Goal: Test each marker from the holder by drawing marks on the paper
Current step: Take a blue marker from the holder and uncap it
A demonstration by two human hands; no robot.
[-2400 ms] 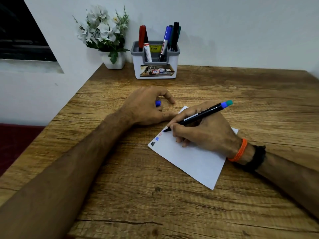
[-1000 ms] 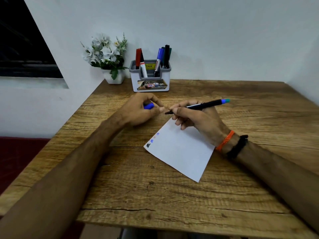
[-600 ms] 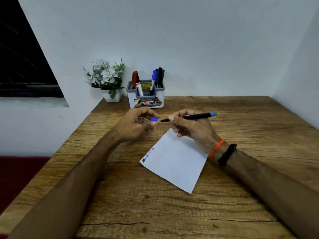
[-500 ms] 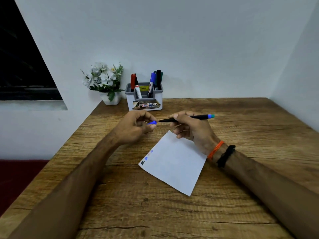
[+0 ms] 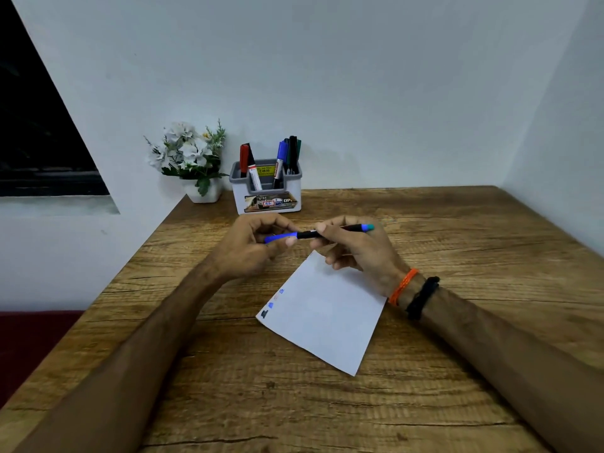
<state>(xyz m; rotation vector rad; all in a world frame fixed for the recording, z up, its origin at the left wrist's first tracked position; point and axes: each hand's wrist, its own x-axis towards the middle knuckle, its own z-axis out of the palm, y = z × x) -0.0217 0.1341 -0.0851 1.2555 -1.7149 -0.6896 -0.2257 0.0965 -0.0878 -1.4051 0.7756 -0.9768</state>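
Holding a slim black marker with a blue-and-teal end [image 5: 340,231] level above the wooden table [image 5: 457,243], the person's right hand [image 5: 362,253] pinches its barrel between thumb and forefinger, the other fingers curled loosely beneath. The left hand [image 5: 251,246] has its fingers curled round a bright blue cap [image 5: 280,238], which sits over the marker's writing end; cap and barrel meet in one line between the two hands. Whether the cap is pushed fully home cannot be told. Both hands hover just past the far corner of a white sheet of paper [image 5: 327,315], which lies flat and skewed on the table. Along the sheet's left edge sit a few small marks [image 5: 271,304]: a dark one at the corner, blue ones and a faint reddish one farther up.

At the back of the table, against the white wall, stands a grey-and-white plastic marker holder [image 5: 268,194] with a printed label on its front. In it are upright markers: a red-capped one [image 5: 243,157] in the left part, a white-bodied one leaning beside it, and a blue-capped one [image 5: 280,153] with dark ones on the right. Just left of the holder is a white pot of pale artificial flowers [image 5: 191,158]. The right wrist wears an orange thread band [image 5: 403,286] and a black band [image 5: 423,297] beside it.
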